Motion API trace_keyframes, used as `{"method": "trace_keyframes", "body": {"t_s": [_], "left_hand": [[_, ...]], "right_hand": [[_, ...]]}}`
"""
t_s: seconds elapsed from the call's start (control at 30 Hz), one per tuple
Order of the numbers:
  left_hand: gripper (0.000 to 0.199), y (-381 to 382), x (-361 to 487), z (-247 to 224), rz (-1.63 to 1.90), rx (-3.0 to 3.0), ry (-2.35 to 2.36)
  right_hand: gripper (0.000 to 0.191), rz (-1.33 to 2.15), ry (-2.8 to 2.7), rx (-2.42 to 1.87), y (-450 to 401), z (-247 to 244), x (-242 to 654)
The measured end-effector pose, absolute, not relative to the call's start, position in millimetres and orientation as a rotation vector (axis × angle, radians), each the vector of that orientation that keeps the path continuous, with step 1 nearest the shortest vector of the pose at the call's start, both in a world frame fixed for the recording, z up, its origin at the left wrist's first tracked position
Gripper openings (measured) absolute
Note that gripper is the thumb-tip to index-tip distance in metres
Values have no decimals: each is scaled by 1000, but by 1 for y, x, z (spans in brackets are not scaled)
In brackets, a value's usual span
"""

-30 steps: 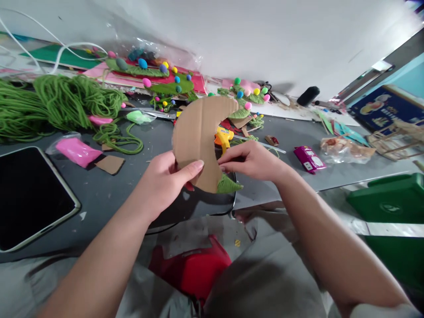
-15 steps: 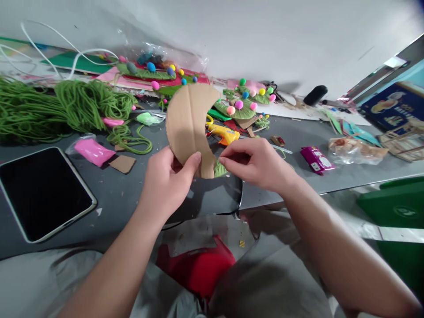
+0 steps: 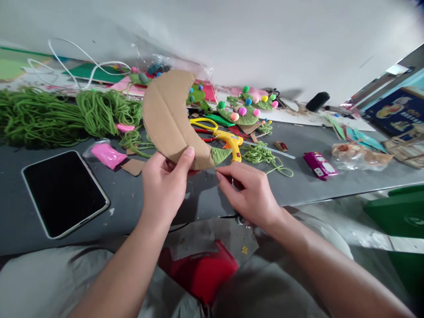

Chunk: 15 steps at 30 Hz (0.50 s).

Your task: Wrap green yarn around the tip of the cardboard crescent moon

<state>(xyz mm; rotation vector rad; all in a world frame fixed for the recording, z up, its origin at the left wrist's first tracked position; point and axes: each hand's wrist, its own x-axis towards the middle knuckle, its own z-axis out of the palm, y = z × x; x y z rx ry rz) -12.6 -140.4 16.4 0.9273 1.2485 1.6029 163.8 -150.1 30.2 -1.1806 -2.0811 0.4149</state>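
A crescent-shaped piece of cardboard is held up over the table by my left hand, thumb on its near face and fingers behind. Green yarn is wrapped round its lower right tip. Just below that tip, my right hand pinches a strand of the green yarn between thumb and forefinger. Beyond it a yellow glue gun lies on the table, with yellow-handled scissors beside it. A loose tangle of green yarn rests right of the glue gun.
A tablet lies at the left, near a pink packet and big bundles of green yarn. Yarn-wrapped shapes with pompoms sit at the back. A purple packet is at the right; a green bin stands beyond the table edge.
The cardboard crescent has tilted and shifted left in view. My right hand has moved down from the yarn-wrapped tip to just under it, still pinching.
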Motion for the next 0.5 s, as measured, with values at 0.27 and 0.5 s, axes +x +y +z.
{"method": "trace_keyframes", "body": {"t_s": [0.27,0.5], "left_hand": [[37,-139,-12,23,1546,704,1144],[30,-138,-12,26,1573,596,1074]], "right_hand": [[15,590,-1902,-1239,-147,24,164],[16,625,-1840,-1265,-147,21,166]]}}
